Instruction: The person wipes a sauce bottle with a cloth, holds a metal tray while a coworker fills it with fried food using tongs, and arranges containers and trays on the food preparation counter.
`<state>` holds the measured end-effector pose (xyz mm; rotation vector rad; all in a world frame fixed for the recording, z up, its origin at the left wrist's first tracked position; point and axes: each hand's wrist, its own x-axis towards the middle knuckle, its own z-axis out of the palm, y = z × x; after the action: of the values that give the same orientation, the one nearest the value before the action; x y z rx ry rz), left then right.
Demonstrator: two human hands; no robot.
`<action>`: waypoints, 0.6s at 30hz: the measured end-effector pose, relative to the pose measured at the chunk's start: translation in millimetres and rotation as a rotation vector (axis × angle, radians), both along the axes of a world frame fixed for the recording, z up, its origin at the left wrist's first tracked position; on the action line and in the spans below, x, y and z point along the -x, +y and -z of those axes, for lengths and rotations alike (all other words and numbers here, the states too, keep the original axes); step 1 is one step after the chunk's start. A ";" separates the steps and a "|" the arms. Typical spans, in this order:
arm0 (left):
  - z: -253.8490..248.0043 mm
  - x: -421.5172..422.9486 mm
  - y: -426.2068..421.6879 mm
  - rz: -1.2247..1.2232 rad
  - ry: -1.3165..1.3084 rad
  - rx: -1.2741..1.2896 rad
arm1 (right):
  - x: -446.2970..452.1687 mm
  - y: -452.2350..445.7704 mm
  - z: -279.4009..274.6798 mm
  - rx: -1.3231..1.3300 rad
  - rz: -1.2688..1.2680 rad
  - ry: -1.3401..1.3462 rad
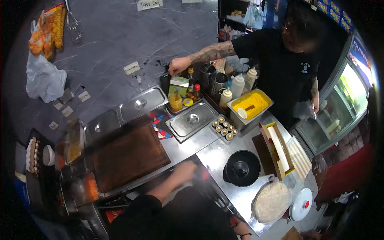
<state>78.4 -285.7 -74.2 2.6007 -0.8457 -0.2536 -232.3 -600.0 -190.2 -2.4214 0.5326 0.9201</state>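
Note:
My left hand reaches out over the gap at the counter's front edge, smeared by motion. Beside its fingers is a blurred dark and reddish shape that I cannot make out. Low in the view, my right hand, with a dark band at the wrist, is partly hidden by my black clothing; something red shows at its fingers. A brown cutting board lies left of my left hand. On the steel counter to the right stands a black bowl, with a plastic-wrapped pale flat stack near it.
Across the counter, a person in black reaches toward sauce bottles. Lidded steel pans, a tray of rolls, a tub of yellow food and a long open box stand around. A white lid lies at right.

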 end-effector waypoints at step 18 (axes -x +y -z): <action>-45.1 71.3 -94.6 0.588 0.113 0.193 | -110.5 86.0 -160.0 -0.161 0.406 -0.832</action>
<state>7.1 -380.3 -29.1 2.0851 -1.4949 -0.4484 -121.7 -514.0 -30.2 -2.1664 0.5557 -0.2198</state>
